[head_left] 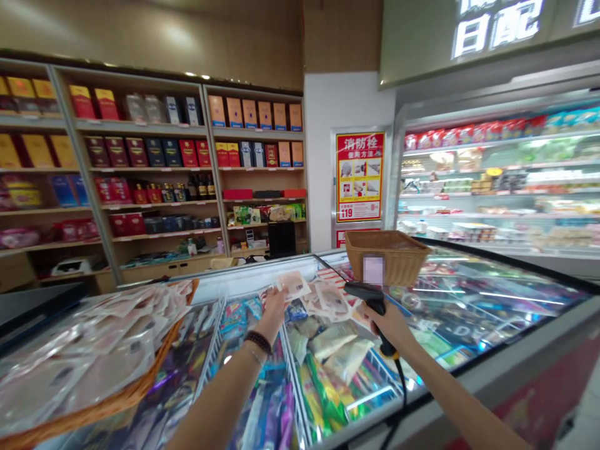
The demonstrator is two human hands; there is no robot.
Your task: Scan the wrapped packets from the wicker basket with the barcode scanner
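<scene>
My left hand [274,306] is closed on the edge of a clear flat packet [294,285] above the freezer's glass top. My right hand [387,322] grips a black barcode scanner [375,300], whose cable hangs down past the freezer edge. The scanner's head points left, toward the packets. More flat packets [332,300] lie between my two hands. Just behind the scanner stands a brown wicker basket [403,259] with a pale label on its front. At the left, many similar packets [107,337] fill an orange-brown woven tray [159,362].
Bagged frozen goods [328,394] show in wire baskets under the glass of the chest freezer [469,369]. Wooden shelves [150,169] with boxes and bottles stand behind at the left. A red poster [360,177] hangs on the wall. A lit refrigerated display [501,181] is at the right.
</scene>
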